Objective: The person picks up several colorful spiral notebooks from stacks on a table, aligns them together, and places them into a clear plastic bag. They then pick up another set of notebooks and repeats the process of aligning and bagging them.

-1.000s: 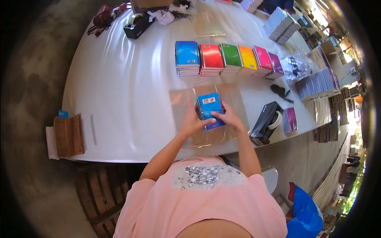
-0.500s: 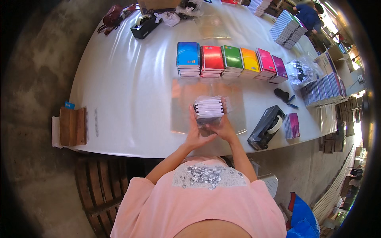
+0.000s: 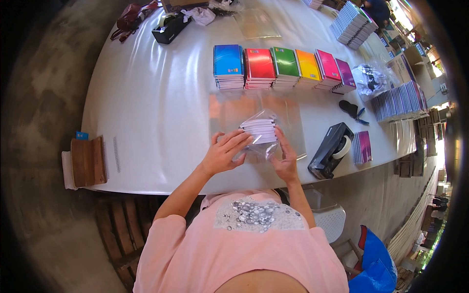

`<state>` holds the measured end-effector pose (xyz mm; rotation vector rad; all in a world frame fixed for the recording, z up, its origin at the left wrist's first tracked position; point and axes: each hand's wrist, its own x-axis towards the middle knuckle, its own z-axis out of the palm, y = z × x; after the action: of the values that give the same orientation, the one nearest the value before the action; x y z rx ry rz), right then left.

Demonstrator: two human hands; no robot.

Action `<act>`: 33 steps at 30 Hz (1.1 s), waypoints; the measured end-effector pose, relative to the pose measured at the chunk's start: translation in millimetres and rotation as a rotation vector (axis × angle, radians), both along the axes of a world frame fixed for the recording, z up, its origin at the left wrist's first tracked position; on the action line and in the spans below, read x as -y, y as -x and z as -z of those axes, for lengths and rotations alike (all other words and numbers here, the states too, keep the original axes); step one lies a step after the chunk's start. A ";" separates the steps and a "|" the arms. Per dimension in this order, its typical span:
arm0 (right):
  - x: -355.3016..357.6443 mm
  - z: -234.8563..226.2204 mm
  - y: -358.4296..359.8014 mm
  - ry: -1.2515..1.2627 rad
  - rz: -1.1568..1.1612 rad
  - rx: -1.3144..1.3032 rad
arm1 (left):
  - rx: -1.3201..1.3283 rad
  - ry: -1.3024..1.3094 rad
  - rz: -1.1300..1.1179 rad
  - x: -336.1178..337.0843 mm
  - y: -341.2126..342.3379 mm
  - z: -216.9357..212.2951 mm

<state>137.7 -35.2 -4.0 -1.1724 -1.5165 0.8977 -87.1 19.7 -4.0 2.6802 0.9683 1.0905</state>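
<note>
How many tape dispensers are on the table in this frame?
2: one black tape dispenser at the near edge, right of the right hand; another dispenser at the far left end. Others may be hidden.

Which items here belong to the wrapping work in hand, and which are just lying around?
In use:
- left hand and right hand on the stack of small notebooks in a clear plastic bag
- clear plastic sheets underneath

Lying about:
- row of coloured notebook stacks
- black tape dispenser
- pliers
- purple notebook
- wooden block
</note>
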 end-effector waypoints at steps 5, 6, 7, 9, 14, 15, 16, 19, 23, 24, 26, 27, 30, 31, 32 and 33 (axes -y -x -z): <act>-1.3 -2.2 4.5 -0.023 0.166 -0.009 | 0.092 -0.040 0.042 -7.0 -5.6 -2.0; -1.8 -1.6 4.0 -0.046 0.223 -0.063 | 0.093 -0.039 0.046 -7.2 -5.5 2.0; -1.8 -2.2 4.3 -0.046 0.227 -0.063 | 0.301 -0.035 0.005 -7.0 -5.3 8.0; -0.2 -3.8 5.5 -0.017 0.213 -0.082 | 0.507 -0.026 -0.032 -6.8 -1.2 13.6; 0.1 -11.2 12.5 -0.033 0.129 0.094 | -0.162 0.048 0.123 -8.9 1.6 1.2; -0.8 -13.1 14.3 -0.045 0.137 0.127 | -0.165 0.053 0.122 -9.5 0.2 -7.8; -1.7 -14.7 12.7 -0.042 0.137 0.127 | -0.262 0.148 0.165 -11.3 -1.9 -19.6; -5.9 -20.2 6.2 -0.057 0.083 0.212 | -0.409 0.285 0.213 -16.9 -4.1 -41.7; -11.6 -29.5 0.2 -0.082 0.031 0.381 | -0.447 0.334 0.197 -19.2 -4.0 -53.1; -12.9 -31.0 -1.8 -0.106 0.000 0.450 | -0.446 0.331 0.202 -19.8 -4.7 -53.4; -17.0 -33.7 -4.1 -0.148 -0.010 0.563 | -0.432 0.323 0.228 -21.3 -6.3 -53.2; -18.9 -34.9 -5.2 -0.194 -0.028 0.672 | -0.432 0.318 0.233 -24.5 -4.1 -51.2; -20.4 -32.6 -8.1 -0.282 -0.048 0.808 | -0.123 0.263 0.370 -43.9 1.4 -46.3; -20.5 -33.1 -8.2 -0.282 -0.039 0.810 | 0.137 0.529 0.293 -53.3 -0.3 -47.2; -20.5 -33.5 -8.3 -0.288 -0.030 0.815 | 0.398 0.792 0.209 -63.3 -3.2 -48.1; -19.7 -33.7 -8.1 -0.291 -0.028 0.819 | 0.398 0.793 0.212 -72.1 -9.4 -45.5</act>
<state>145.8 -15.4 29.7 -1.3735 -2.2199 0.1690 -77.8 91.8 41.5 1.7959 0.7899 0.8882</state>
